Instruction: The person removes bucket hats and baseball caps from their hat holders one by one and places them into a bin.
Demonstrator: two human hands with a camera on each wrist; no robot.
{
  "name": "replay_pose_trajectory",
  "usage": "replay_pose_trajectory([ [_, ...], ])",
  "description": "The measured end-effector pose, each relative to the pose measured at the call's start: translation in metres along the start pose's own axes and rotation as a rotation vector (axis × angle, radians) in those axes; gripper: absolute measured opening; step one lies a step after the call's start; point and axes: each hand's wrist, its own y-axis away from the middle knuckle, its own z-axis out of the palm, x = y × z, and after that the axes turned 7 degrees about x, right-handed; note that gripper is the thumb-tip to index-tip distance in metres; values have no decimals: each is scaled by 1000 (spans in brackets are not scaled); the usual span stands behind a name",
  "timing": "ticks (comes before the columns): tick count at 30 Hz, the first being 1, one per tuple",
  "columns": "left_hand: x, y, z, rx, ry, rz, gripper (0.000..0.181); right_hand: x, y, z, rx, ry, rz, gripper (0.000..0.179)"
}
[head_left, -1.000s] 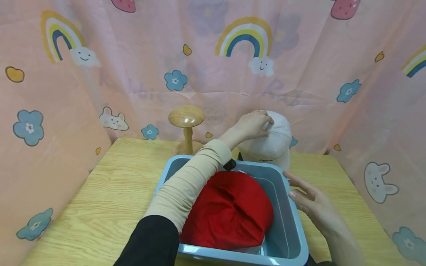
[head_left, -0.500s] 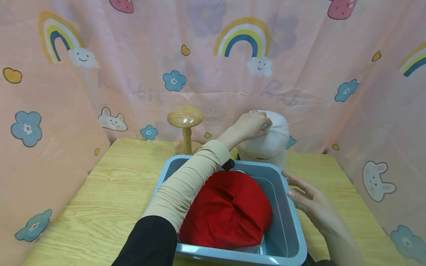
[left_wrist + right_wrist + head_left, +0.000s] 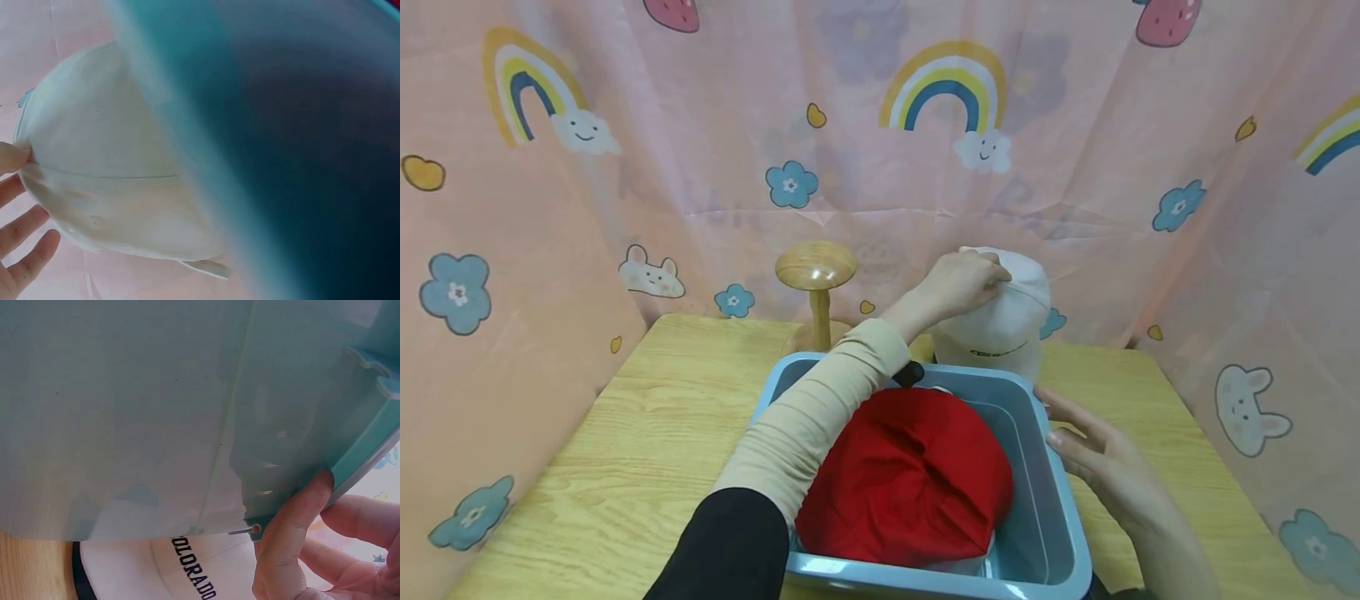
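Observation:
Behind the bin stands a white cap (image 3: 1007, 312) with dark lettering; the right wrist view reads COLORADO on it. My left hand (image 3: 966, 282) reaches over the bin and pinches the cap's crown at the top. In the left wrist view its thumb and a finger meet the fabric, while the other fingers (image 3: 28, 240) spread apart. My right hand (image 3: 1093, 454) grips the right rim of the light blue bin (image 3: 1070, 517) near its far corner, thumb and fingers on either side. Inside the bin lies a rounded, creased red fabric item (image 3: 917, 483) with something pale under it.
A wooden mushroom-shaped stand (image 3: 816, 267) is at the back of the wood-grain table (image 3: 662, 442), left of the cap. A printed pink curtain (image 3: 730, 100) closes off the back and both sides. The left forearm crosses above the bin.
The white cap has shifted slightly left in my left hand's pinch, and its front lettering shows more clearly. My right hand stays on the bin's rim. The head view moved a little.

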Motion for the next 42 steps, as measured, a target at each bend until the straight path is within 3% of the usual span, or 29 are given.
replay_pose_trajectory([
  [15, -1, -3, -13, 118, 62, -77, 32, 0, 0, 0, 1, 4, -3, 54],
  [30, 0, 0, -31, 194, 112, -65, 31, 0, 0, 2, 1, -10, -18, 54],
  [42, 3, 14, -53, 296, 56, -3, 31, 3, -1, 1, 9, -1, -8, 53],
])
